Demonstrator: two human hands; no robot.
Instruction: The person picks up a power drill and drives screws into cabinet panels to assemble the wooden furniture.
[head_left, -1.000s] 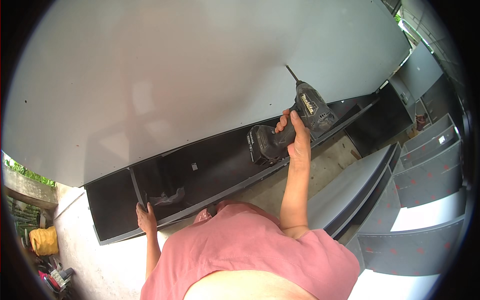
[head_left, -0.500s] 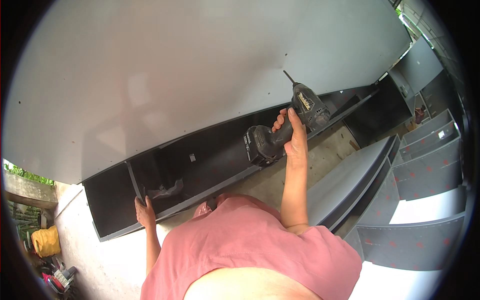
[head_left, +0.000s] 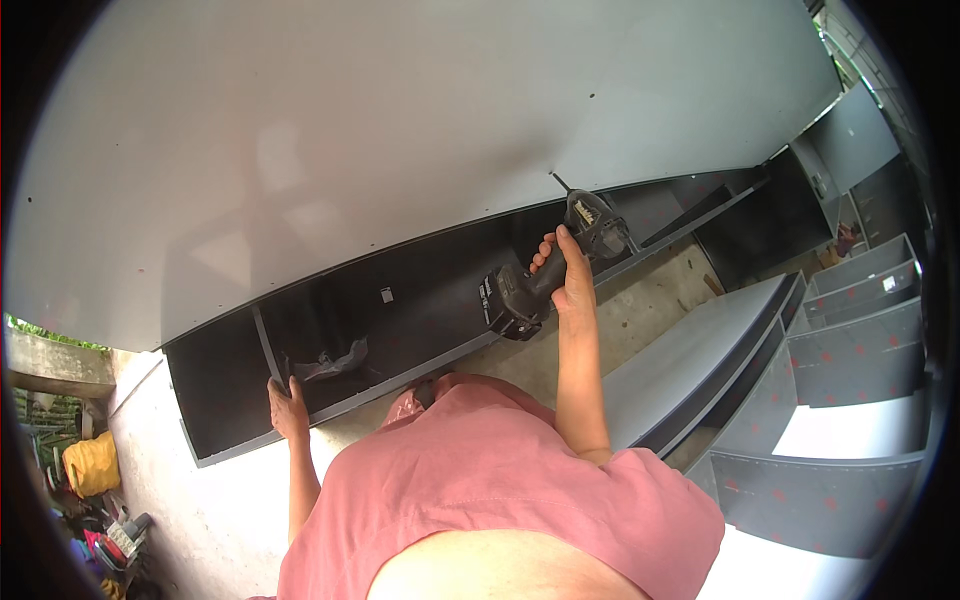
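Observation:
A dark cordless drill driver (head_left: 515, 295) is gripped in my right hand (head_left: 570, 272), its battery toward the lower left. Its thin bit points up and left at a large grey panel (head_left: 330, 130); I cannot tell whether the tip touches it. Below the panel runs a long dark cabinet (head_left: 215, 400) with an upright divider (head_left: 264, 340) near its left end. My left hand (head_left: 289, 410) is closed around the divider's near end, thumb on one side and fingers on the other. Crumpled clear plastic (head_left: 335, 362) lies inside the cabinet beside it.
On the right stand grey panels (head_left: 700, 350) and open grey compartments (head_left: 855, 350) with red marks. A dark board (head_left: 765, 235) stands farther back. At the left are a low concrete wall (head_left: 60, 368), a yellow bundle (head_left: 92, 465) and assorted small items (head_left: 120, 540).
My right hand has moved the drill left, bringing its bit lower against the panel. The left hand keeps its hold on the divider. The view has shifted slightly.

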